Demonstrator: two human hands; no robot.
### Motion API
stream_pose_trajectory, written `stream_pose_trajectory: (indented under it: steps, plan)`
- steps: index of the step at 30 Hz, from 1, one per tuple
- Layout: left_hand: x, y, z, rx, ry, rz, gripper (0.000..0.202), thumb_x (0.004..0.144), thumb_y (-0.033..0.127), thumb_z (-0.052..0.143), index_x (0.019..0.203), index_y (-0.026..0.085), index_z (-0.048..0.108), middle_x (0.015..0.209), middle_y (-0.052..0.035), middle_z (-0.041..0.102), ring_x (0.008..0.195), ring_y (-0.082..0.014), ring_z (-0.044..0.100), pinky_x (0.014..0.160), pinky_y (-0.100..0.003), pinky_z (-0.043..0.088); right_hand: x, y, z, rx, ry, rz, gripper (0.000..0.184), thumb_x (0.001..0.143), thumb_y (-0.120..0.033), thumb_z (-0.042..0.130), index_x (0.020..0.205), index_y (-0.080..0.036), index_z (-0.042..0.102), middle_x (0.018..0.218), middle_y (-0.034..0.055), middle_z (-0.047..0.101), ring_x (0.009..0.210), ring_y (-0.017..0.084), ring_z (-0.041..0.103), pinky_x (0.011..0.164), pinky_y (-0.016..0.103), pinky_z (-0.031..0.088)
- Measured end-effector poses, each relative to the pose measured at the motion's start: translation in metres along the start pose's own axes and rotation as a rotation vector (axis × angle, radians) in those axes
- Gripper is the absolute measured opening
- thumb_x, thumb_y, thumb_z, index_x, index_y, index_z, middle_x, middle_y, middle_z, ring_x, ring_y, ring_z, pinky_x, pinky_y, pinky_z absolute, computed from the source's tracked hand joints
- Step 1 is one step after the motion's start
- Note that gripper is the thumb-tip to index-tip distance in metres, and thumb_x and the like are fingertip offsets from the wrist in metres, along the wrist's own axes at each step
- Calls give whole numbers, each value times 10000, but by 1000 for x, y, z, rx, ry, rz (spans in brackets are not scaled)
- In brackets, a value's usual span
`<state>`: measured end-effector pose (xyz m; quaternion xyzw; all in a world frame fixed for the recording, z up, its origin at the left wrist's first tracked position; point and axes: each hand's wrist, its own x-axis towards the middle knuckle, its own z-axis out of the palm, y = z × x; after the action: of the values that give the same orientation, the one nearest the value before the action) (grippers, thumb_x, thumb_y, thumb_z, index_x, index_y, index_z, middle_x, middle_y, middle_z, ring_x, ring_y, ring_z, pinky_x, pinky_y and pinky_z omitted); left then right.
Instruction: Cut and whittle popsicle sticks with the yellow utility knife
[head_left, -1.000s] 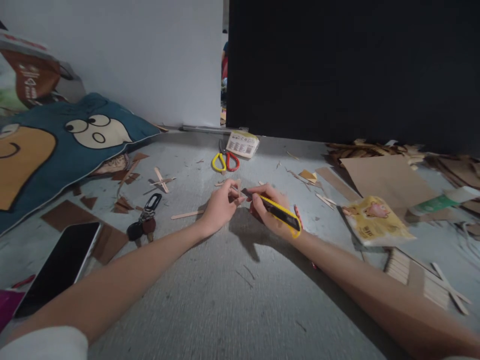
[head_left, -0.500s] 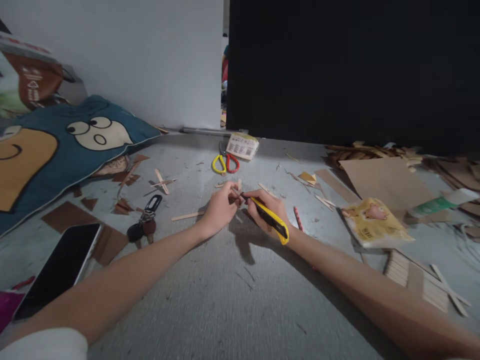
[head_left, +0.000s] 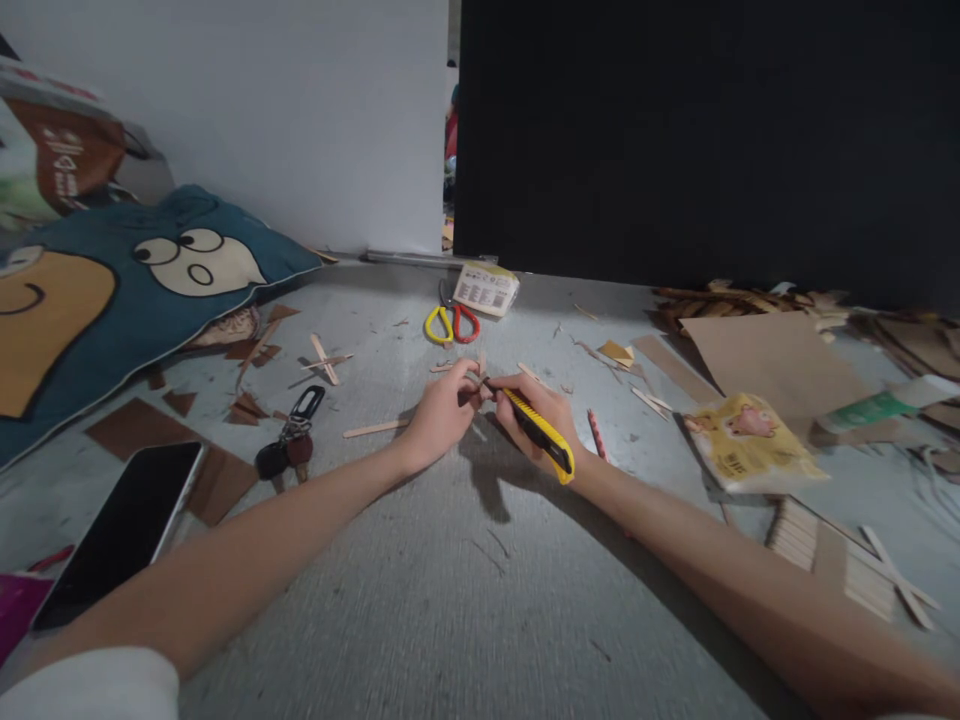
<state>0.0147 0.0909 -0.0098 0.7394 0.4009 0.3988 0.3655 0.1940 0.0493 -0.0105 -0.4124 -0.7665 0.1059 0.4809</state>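
Observation:
In the middle of the table, my right hand (head_left: pixel 544 420) is closed round a yellow and black utility knife (head_left: pixel 541 432), its front end pointing away and left. Facing it, my left hand (head_left: pixel 444 412) pinches a small wooden craft stick (head_left: pixel 482 368) that sticks up past the fingertips. The knife's tip meets the stick at my left fingers; the exact contact is too small to tell. Beside my left wrist lies another craft stick (head_left: pixel 375 428). A red patterned pencil-like stick (head_left: pixel 597 435) lies beyond my right wrist.
Scissors (head_left: pixel 452 322) with yellow and red handles lie ahead, by a small packet (head_left: pixel 486 290). Keys (head_left: pixel 289 445), a phone (head_left: pixel 120 530) and a blue cushion (head_left: pixel 165 290) are on the left. A yellow packet (head_left: pixel 750 445), cardboard (head_left: pixel 757 360) and joined sticks (head_left: pixel 825 560) lie right.
Both hands stay almost in place. The knife's back end has shifted slightly up and left, and its tip has moved a little against the stick.

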Motion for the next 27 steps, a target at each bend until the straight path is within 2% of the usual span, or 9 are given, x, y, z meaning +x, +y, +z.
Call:
stream_pose_trajectory:
  steps: [8, 12, 16, 19, 24, 27]
  plan:
    - [-3, 2, 0, 48, 70, 36, 283, 901, 31, 609, 1093, 237, 640, 909, -8, 778, 877, -161, 749, 792, -261, 551, 0, -3, -2, -37, 20, -143, 172, 1004, -175, 546, 1124, -227, 658, 905, 59, 750, 749, 174, 720, 692, 294, 574]
    - [-4, 2, 0, 68, 78, 26, 279, 907, 62, 629, 1121, 236, 665, 886, -10, 766, 858, -164, 740, 760, -256, 552, 1, -4, -4, -55, -6, -123, 181, 997, -176, 545, 1120, -237, 663, 892, 52, 752, 719, 165, 708, 671, 287, 568]
    - [-5, 2, -1, 59, 76, 26, 278, 908, 66, 640, 1130, 229, 677, 882, -14, 766, 853, -164, 742, 768, -259, 561, 1, -3, -4, -6, -6, -41, 151, 1005, -230, 538, 1076, -230, 672, 841, 38, 742, 663, 153, 682, 652, 281, 552]
    - [-5, 3, -1, 48, 72, 35, 276, 912, 65, 637, 1133, 225, 680, 904, -22, 778, 865, -165, 750, 788, -264, 573, -1, -2, 0, 66, 10, 76, 143, 1009, -283, 558, 1051, -223, 681, 754, 15, 719, 605, 145, 656, 616, 277, 534]
    - [-5, 3, -1, 56, 88, 27, 288, 900, 65, 654, 1142, 218, 688, 895, -25, 789, 856, -172, 763, 792, -270, 584, -2, -5, 8, 296, 57, 324, 246, 1027, -439, 568, 1028, -224, 688, 686, 2, 695, 531, 141, 643, 525, 268, 506]
    - [-4, 3, 0, 47, 95, 5, 271, 902, 76, 659, 1134, 212, 692, 876, -26, 792, 843, -176, 768, 782, -271, 586, -1, -10, 9, 412, 60, 401, 286, 1015, -494, 580, 1031, -228, 684, 703, 11, 705, 500, 146, 641, 480, 274, 503]
